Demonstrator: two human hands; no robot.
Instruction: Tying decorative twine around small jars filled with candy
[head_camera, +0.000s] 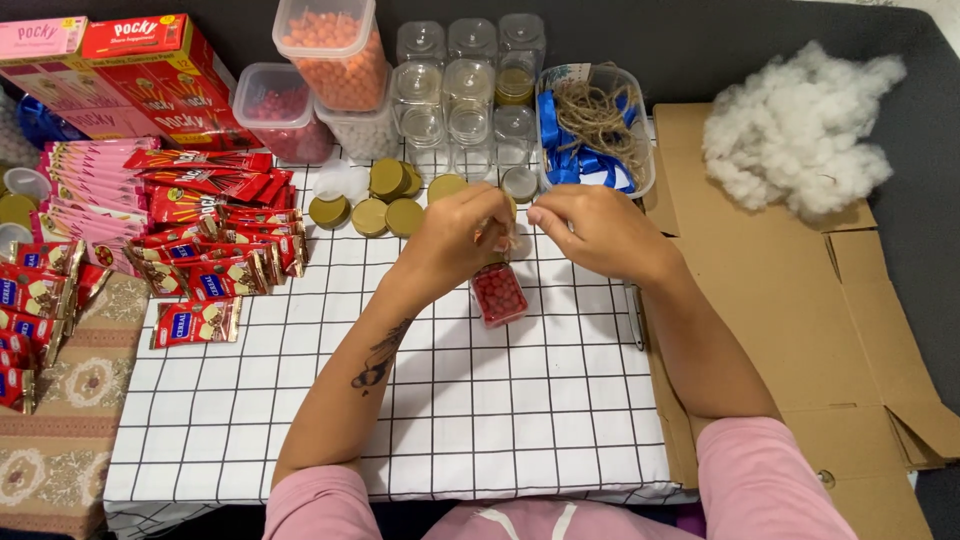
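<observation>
Jar of red candy balls (498, 293): mid-counter on the checked cloth, tilted, we steady it.
Left hand (455, 240): our fingers wrap its neck.
Right hand (600, 232): fingertips pressed together, pinching something small at the mouth.
Tip: we keep the jar firmly braced.

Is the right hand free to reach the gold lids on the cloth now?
Probably not at once: the right hand is busy at the top of the small jar of red balls, and the left hand lies before the gold lids.
</observation>
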